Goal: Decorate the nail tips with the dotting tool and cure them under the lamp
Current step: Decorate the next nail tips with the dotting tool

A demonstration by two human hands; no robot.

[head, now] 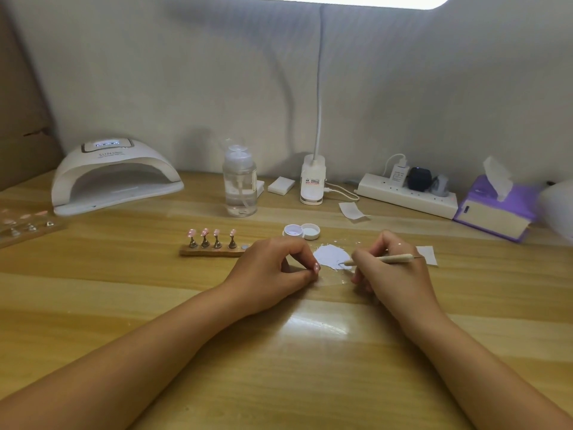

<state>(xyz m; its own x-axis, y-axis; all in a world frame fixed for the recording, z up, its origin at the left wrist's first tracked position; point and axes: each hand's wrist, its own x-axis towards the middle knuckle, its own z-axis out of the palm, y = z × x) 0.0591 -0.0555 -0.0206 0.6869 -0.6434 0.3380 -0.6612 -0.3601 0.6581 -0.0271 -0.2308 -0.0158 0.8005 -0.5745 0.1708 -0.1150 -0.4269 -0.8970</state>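
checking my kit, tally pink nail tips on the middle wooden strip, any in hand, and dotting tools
pink nail tips on the middle wooden strip: 4
pink nail tip pinched in left hand: 1
wooden dotting tool in right hand: 1
total: 6

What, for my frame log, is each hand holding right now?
Left hand: pinches a nail tip.
Right hand: grips the dotting tool, its end at the white paint.

"SUN" on curing lamp (pixel 114 161), (rest blurred)
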